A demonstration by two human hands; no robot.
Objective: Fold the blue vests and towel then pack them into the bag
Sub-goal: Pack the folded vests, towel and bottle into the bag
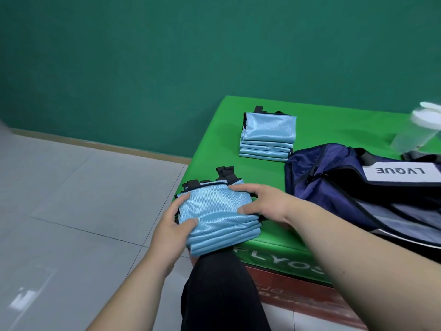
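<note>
the near stack of folded blue vests (pixel 218 218), soft, slick and likely to slide apart, sits at the green mat (pixel 298 237) edge, gripped at both sides by the left hand (pixel 173 231) and right hand (pixel 261 203), fingers seemingly curled under, beside the navy bag (pixel 334 187).

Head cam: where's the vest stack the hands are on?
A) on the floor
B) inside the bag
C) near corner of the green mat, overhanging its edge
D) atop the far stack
C: left hand and right hand hold the near stack on the green mat corner, its end past the edge, the bag beside it.
</note>
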